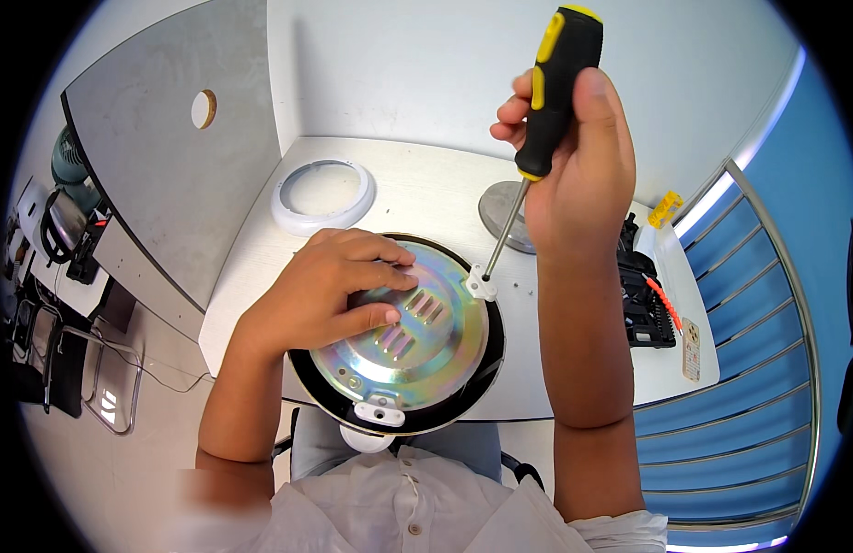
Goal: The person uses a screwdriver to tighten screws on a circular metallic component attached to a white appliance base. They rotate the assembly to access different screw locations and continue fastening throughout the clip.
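The right hand (578, 166), fingers wrapped tight around a screwdriver (546, 120), tilts its tip down-left into 1 white bracket (482, 284) at the metal plate (408, 336), where the left hand (330, 290) presses flat, holding nothing.

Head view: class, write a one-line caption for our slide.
Right hand drives a black-and-yellow screwdriver into a white bracket while the left hand steadies the round iridescent metal plate.

White worktop (426, 184): white plastic ring (322, 195), grey metal disc (500, 210), black bit case (646, 300), yellow clip (666, 208); grey partition panel (169, 175).
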`<state>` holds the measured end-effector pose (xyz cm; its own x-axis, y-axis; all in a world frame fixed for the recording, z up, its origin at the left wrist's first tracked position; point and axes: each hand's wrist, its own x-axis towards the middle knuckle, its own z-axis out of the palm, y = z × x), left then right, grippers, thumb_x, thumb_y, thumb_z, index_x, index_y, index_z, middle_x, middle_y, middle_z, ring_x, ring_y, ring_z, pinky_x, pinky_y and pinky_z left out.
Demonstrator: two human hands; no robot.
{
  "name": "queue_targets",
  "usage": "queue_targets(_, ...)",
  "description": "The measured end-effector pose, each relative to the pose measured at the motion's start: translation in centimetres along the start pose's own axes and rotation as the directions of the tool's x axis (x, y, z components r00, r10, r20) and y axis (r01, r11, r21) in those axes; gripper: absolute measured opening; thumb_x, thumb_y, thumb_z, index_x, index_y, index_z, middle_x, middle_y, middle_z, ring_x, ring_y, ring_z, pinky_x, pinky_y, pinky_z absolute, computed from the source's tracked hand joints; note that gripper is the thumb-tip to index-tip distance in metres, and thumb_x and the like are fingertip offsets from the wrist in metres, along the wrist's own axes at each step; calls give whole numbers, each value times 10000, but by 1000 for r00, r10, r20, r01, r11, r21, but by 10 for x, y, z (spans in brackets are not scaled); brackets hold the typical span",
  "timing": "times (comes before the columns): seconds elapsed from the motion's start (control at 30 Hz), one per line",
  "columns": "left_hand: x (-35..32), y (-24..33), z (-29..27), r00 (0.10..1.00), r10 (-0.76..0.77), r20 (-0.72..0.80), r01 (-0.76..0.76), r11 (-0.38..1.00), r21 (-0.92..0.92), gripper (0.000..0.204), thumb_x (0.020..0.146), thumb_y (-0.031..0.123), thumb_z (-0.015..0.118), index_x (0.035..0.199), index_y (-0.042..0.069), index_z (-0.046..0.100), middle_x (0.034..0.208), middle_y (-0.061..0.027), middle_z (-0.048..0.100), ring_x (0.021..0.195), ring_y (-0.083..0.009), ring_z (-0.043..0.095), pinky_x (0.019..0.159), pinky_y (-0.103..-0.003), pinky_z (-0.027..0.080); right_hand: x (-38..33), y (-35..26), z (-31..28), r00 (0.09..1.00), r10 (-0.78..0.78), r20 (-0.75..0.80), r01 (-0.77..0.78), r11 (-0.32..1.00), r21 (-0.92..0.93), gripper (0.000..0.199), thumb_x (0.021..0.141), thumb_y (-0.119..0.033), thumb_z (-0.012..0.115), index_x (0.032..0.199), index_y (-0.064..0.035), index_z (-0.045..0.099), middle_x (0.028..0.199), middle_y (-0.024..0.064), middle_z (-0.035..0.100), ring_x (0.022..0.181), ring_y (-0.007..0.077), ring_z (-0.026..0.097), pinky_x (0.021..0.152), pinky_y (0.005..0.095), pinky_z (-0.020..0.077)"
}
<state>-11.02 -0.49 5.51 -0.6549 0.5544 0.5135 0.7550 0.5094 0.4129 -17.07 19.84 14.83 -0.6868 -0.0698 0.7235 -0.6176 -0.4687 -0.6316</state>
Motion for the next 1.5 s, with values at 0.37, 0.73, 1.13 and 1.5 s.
queue_targets(0.37, -2, -5, 1, 1000, 25, -10, -25, 1000, -16, 300, 752, 270, 696, 975, 69, 695, 1105, -85, 634, 1003, -286, 588, 858, -398, 415, 2, 0, -6, 995, -90, 52, 96, 984, -152, 259, 952, -238, 531, 1017, -5, 440, 889, 78, 502, 656, 140, 508, 537, 257, 407)
queue_targets(0.73, -7, -3, 3, 1000, -26, -17, 26, 1000, 4, 299, 774, 305, 679, 995, 105, 705, 1114, -53, 639, 1050, -253, 567, 906, -392, 373, -1, -2, -6, 998, -18, 66, 22, 998, -54, 400, 1004, -343, 361, 1096, 20, 503, 893, 127, 596, 705, 176, 552, 557, 279, 422)
queue_targets(1.13, -5, 0, 2, 1000, -26, -13, 26, 1000, 1, 305, 757, 283, 691, 989, 85, 700, 1109, -68, 632, 1033, -270, 573, 903, -397, 378, -5, 3, -1, 995, -99, 15, 100, 990, -95, 396, 912, -283, 621, 1087, 10, 420, 839, 103, 568, 672, 126, 545, 564, 240, 451)
queue_targets(1.5, -6, -3, 3, 999, -11, -39, 9, 1000, -30, 291, 770, 307, 697, 982, 110, 708, 1096, -53, 651, 1040, -246, 578, 899, -393, 380, -7, -5, 2, 999, -13, 49, 15, 999, -50, 398, 984, -387, 440, 1073, 1, 449, 858, 140, 589, 654, 135, 536, 540, 258, 438)
